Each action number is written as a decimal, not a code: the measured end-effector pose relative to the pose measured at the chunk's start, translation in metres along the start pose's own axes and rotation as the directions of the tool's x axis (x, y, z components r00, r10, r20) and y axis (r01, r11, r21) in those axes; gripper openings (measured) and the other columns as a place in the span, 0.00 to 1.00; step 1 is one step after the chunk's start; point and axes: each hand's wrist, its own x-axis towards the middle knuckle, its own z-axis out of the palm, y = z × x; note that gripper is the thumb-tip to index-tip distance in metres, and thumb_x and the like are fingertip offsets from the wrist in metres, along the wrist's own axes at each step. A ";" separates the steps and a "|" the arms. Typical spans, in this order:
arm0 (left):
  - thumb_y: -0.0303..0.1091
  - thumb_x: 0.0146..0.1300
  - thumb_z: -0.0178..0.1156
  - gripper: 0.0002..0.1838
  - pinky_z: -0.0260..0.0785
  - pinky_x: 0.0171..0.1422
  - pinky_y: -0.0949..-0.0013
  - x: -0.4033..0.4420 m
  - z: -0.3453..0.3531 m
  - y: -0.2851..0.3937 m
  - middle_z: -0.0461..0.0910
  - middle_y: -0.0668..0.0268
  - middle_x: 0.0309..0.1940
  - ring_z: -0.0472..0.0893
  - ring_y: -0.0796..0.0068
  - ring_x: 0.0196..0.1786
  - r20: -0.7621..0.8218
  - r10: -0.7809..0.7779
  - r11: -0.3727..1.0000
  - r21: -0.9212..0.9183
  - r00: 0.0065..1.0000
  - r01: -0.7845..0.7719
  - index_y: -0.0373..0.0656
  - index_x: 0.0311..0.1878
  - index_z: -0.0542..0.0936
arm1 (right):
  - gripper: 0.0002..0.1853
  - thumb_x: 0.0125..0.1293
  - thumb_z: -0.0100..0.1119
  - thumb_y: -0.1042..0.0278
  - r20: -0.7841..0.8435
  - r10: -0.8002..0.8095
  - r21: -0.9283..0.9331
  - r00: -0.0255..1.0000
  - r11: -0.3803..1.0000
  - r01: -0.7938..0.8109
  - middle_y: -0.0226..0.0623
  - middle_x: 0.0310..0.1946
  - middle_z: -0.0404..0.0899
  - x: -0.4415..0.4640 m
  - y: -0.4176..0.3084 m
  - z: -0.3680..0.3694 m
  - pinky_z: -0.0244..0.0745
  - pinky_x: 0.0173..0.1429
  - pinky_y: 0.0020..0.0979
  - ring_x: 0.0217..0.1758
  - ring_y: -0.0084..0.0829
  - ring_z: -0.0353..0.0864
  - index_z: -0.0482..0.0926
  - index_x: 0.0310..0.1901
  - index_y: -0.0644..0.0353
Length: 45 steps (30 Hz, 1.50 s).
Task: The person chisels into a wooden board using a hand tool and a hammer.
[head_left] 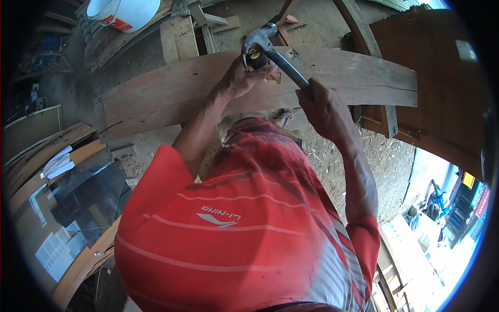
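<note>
My right hand is closed around the handle of a claw hammer. The hammer's metal head is over my left hand. My left hand is wrapped round an upright, dark, round tool handle with a yellowish top. The hammer head partly covers that top, and I cannot tell whether they touch. The lower end of the held tool is hidden by my fingers. Below both hands lies a long wooden plank, with a rough cut spot beside my left fingers.
A white bucket stands on boards at the upper left. Wood pieces lie beyond the plank. A large brown panel is to the right. Stacked boards and a dark sheet are at the left.
</note>
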 end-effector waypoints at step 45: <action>0.49 0.75 0.64 0.22 0.84 0.55 0.52 -0.003 0.010 0.006 0.80 0.59 0.41 0.87 0.60 0.47 -0.283 -0.097 0.993 -0.090 0.954 0.074 0.43 0.56 0.70 | 0.20 0.75 0.63 0.49 -0.014 0.638 0.582 0.770 0.631 -0.513 0.25 0.22 0.71 -0.062 0.075 0.093 0.67 0.31 0.30 0.25 0.19 0.70 0.80 0.39 0.61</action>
